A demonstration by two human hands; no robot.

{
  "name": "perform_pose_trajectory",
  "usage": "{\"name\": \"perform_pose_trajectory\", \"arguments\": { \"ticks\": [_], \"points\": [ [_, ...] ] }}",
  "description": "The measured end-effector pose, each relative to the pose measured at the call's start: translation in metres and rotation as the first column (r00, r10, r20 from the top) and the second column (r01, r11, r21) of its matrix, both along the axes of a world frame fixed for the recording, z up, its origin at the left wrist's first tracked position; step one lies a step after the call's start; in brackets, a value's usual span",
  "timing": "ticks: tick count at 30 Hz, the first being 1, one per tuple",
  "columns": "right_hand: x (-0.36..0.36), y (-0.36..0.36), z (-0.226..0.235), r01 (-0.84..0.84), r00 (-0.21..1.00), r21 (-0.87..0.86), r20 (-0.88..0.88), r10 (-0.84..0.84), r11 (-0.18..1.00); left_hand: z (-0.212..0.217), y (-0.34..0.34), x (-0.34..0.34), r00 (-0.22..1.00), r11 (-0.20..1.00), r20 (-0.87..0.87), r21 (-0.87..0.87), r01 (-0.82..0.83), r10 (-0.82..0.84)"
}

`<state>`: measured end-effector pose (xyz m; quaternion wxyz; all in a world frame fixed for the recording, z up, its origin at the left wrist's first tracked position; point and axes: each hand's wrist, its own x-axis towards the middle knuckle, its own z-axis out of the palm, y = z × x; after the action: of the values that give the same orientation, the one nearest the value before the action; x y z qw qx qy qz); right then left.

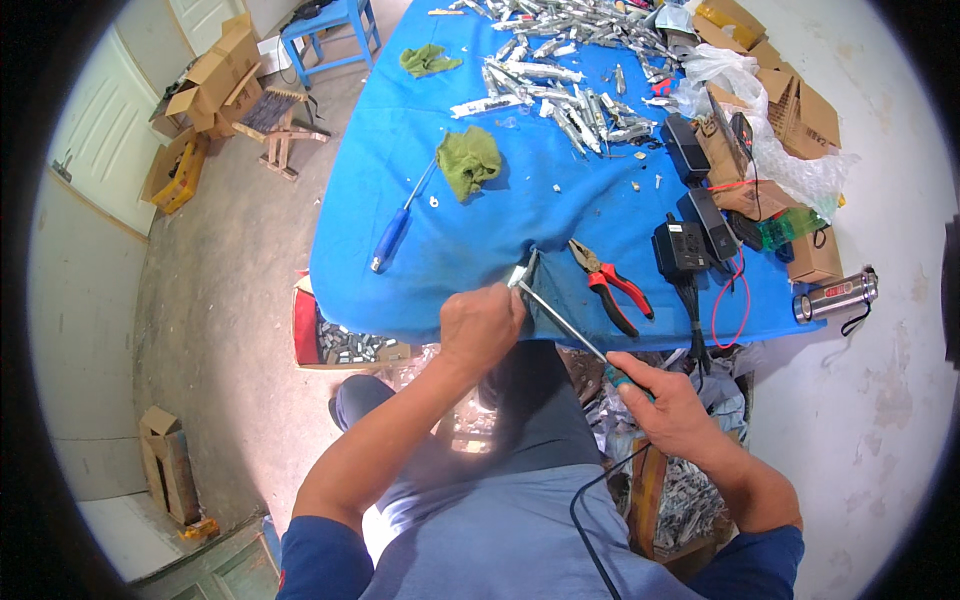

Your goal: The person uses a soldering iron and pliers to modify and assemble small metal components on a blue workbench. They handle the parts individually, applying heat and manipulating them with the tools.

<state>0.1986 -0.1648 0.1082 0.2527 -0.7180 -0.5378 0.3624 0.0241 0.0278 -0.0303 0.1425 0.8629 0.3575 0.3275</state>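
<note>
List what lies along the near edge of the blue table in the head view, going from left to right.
Blue-handled screwdriver → left hand holding a small metal piece → red-handled pliers → black power adapter → red wire → shiny metal flashlight.

Small metal part (pixel 517 278): silvery, short, pinched in left hand (pixel 482 322) fingertips at near edge of blue-covered table, sticking up just above knuckles.

Soldering iron (pixel 563 327): long thin metal shaft, green handle, black cord trailing from grip toward body. Held in right hand (pixel 662 398) like pen, slanted up-left; tip touching metal part just beside left fingertips.
</note>
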Motion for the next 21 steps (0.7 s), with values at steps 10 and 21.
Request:
{"name": "perform_pose_trajectory", "arguments": {
  "ticks": [10, 21],
  "points": [
    [-0.006, 0.017, 0.031, -0.26, 0.731, -0.128, 0.622, 0.282, 0.957, -0.005, 0.002, 0.006, 0.998, 0.998, 0.049, -0.043, -0.044, 0.047],
    [0.016, 0.012, 0.003, 0.119, 0.927, -0.236, -0.323, -0.193, 0.965, -0.012, 0.004, 0.008, 0.998, 0.998, 0.007, -0.028, -0.055, 0.056]
  ]
}}
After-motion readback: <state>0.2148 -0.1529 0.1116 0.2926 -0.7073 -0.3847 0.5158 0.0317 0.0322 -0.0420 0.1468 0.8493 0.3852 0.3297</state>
